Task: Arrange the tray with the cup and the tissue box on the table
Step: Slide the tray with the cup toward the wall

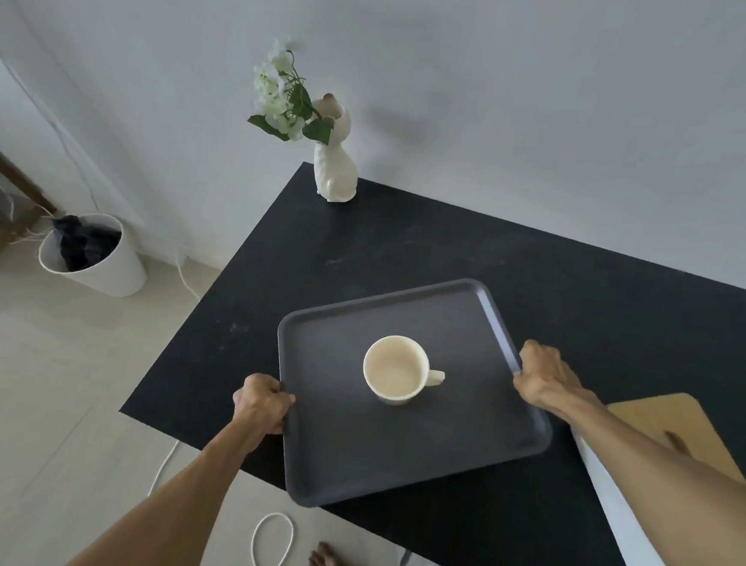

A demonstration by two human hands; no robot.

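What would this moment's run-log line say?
left hand: gripping tray | right hand: gripping tray | cup: upright, centred | tissue box: unseen

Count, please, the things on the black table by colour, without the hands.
Dark grey: 1, the tray
Cream: 2, the cup and the cat-shaped vase
Light wood: 1, the board
White: 1, a flat thing under the right arm
Total: 5

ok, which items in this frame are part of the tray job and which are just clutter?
Job items:
- tray, gripped at opposite edges by left hand and right hand
- cup, upright on the tray
- table
- tissue box: can't identify one in view

Clutter:
- cat-shaped vase with flowers, far table corner
- wooden board
- white bin on the floor
- cable on the floor
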